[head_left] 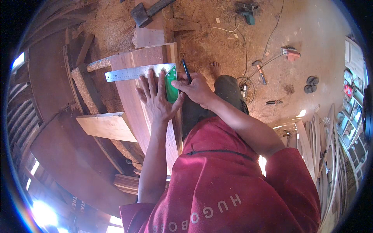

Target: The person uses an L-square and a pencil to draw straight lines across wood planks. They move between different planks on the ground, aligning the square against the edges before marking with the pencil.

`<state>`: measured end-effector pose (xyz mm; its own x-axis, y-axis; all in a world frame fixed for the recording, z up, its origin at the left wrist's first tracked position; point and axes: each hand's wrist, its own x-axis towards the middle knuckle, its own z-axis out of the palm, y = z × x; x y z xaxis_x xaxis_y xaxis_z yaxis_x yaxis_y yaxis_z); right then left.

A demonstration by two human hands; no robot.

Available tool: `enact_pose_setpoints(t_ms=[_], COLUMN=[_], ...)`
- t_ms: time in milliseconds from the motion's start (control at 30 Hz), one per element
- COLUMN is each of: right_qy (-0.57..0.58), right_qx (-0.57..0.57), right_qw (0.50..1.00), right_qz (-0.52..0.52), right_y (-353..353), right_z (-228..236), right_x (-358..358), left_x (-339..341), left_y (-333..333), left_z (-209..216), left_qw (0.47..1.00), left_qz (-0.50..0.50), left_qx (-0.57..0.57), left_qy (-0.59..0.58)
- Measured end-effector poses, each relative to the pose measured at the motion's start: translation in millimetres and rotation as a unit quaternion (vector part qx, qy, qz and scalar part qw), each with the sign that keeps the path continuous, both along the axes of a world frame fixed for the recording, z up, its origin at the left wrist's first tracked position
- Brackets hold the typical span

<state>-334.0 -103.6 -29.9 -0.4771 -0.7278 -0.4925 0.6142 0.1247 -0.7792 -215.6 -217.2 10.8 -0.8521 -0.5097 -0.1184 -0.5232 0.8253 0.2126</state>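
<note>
A try square with a silver ruled blade and a green stock lies across a reddish-brown wooden board. My left hand rests flat on the board and the blade, fingers spread, with the thumb by the lower end of the stock. Between the fingers of my right hand is a dark pen, its tip pointing up and away near the board's right edge. The right thumb reaches over to the green stock. My right fingertips are partly hidden behind the pen and hand.
Left of the board sits a pale wood piece. A heavy hammer-like tool lies beyond it. On the sawdust-strewn floor to the right are a green power tool, cords, a claw hammer, pliers, sandals and wood strips.
</note>
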Motion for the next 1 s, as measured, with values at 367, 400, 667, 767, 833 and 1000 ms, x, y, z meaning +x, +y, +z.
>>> enact_pose_setpoints(t_ms=[367,400,667,767,833,1000], right_qy=[0.136,0.137,0.318,0.394,0.424,0.430], right_qx=[0.043,0.027,-0.022,-0.096,-0.129,-0.141], right_qw=[0.990,0.988,0.925,0.913,0.896,0.878], right_qz=[0.000,-0.059,-0.209,-0.049,0.030,0.159], right_y=[8.7,9.8,-35.4,-87.7,-121.4,-188.6], right_z=[5.5,5.1,31.0,48.5,55.4,52.7], right_x=[-36.1,-49.7,-135.4,-120.0,-100.0,-56.0], left_x=[-1.8,-1.6,-4.9,-5.2,-4.5,-2.6], left_y=[0.7,0.8,1.1,2.3,2.1,-0.4], left_z=[0.2,1.0,6.9,12.3,14.9,11.4], left_qw=[1.000,1.000,1.000,1.000,1.000,0.999], left_qz=[0.005,0.003,0.013,0.018,0.013,0.031], left_qx=[-0.003,0.000,0.003,0.003,0.006,0.018], left_qy=[0.018,0.017,0.001,-0.020,-0.017,-0.009])
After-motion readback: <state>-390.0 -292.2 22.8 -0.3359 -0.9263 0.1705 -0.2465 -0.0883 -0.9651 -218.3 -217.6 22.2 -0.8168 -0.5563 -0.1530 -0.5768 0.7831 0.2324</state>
